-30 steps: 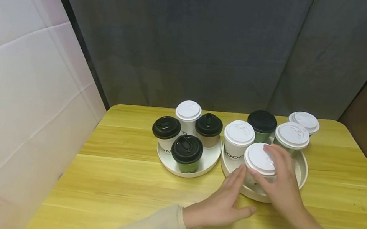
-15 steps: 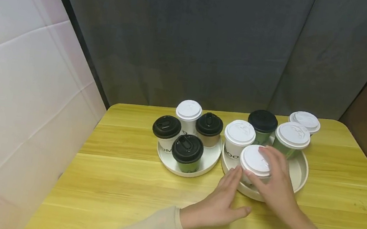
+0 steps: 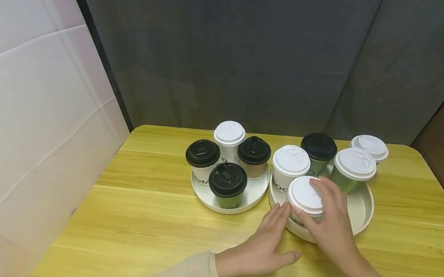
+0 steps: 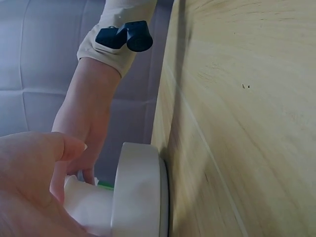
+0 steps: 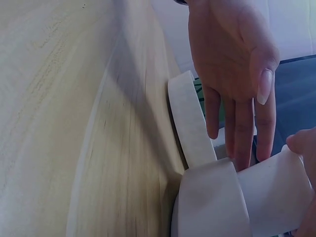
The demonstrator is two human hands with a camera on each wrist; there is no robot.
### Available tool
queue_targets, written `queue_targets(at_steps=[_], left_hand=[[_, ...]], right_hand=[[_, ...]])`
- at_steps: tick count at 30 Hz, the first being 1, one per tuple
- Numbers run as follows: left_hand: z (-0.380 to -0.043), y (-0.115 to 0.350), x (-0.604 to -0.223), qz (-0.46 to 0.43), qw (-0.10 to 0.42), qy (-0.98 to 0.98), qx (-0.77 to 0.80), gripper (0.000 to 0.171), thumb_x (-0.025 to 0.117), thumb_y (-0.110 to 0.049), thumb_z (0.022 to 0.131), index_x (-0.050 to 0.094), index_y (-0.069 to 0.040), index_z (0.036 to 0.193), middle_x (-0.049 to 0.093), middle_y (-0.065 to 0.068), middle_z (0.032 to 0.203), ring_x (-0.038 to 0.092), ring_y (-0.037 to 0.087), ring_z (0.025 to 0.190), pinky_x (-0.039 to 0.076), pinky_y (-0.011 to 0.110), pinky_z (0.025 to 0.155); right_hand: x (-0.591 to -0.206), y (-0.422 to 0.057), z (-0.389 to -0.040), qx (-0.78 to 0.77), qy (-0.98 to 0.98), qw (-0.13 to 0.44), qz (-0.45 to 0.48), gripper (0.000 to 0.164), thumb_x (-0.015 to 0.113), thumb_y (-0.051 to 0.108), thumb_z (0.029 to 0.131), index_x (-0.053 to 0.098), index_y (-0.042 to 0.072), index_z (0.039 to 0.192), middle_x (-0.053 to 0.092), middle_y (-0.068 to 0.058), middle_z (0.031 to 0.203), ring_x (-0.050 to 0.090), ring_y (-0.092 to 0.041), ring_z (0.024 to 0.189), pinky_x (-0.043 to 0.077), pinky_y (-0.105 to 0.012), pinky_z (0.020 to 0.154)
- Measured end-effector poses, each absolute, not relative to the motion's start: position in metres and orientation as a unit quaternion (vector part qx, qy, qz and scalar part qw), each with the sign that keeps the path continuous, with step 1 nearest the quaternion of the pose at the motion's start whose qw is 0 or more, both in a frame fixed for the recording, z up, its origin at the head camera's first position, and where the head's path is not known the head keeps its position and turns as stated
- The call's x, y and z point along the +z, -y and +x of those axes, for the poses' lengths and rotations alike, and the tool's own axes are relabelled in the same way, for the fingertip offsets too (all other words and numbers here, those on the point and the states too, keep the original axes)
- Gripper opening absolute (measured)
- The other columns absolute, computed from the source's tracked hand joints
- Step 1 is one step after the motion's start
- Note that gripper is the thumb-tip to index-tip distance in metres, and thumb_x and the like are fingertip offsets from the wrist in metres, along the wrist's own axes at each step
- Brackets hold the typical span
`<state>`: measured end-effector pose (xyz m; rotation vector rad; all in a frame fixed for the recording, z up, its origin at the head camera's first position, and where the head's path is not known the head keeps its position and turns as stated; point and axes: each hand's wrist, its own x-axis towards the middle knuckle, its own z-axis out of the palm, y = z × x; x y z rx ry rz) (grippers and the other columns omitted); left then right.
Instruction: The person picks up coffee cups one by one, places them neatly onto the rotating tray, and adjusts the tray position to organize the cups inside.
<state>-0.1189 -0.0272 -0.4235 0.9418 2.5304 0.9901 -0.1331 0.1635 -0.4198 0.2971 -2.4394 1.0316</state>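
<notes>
My right hand (image 3: 332, 225) holds a white-lidded paper cup (image 3: 305, 194) at the front of the right-hand round tray (image 3: 366, 218), thumb on its near side and fingers at the lid's right edge. Fingers straight, my left hand (image 3: 259, 251) reaches to the cup's left front, its fingertips right at the tray rim and cup. In the right wrist view the left hand (image 5: 234, 84) shows its palm with fingers extended beside the white cup (image 5: 276, 192). Behind the held cup stand a white-lidded white cup (image 3: 291, 161), a black-lidded green cup (image 3: 318, 146) and a white-lidded green cup (image 3: 354, 164).
Left of that tray, nearly touching it, a second round tray (image 3: 255, 199) bears several lidded cups, among them a black-lidded green cup (image 3: 227, 181). Another white-lidded cup (image 3: 369, 146) stands at the back right. A dark partition (image 3: 231, 65) rises behind the wooden table (image 3: 130, 225).
The held cup has shifted slightly left and toward the front of the tray with my right hand. My left hand has moved a little left alongside it.
</notes>
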Motion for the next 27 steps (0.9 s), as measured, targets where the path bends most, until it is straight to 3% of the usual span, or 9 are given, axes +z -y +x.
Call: queue_targets(at_steps=[20, 27], left_hand=[[-0.1206, 0.0299, -0.4270, 0.314, 0.113, -0.873, 0.355, 0.092, 0.059, -0.039, 0.093, 0.003, -0.010, 0.160, 0.008, 0.012, 0.168, 0.003, 0.031, 0.157, 0.017, 0.051, 0.125], [-0.1211, 0.0301, -0.4275, 0.311, 0.094, -0.875, 0.359, 0.091, 0.061, -0.037, 0.092, 0.007, -0.008, 0.159, 0.016, 0.016, 0.166, 0.011, 0.032, 0.156, 0.021, 0.049, 0.125]], right_hand=[[-0.4205, -0.1631, -0.1354, 0.344, 0.900, 0.240, 0.117, 0.072, 0.082, 0.018, 0.077, 0.048, 0.004, 0.139, 0.040, -0.022, 0.146, 0.037, -0.040, 0.133, 0.036, -0.061, 0.103], [-0.4209, -0.1638, -0.1359, 0.331, 0.903, 0.246, 0.118, 0.075, 0.083, 0.022, 0.076, 0.048, 0.005, 0.140, 0.042, -0.019, 0.148, 0.041, -0.038, 0.130, 0.038, -0.058, 0.103]])
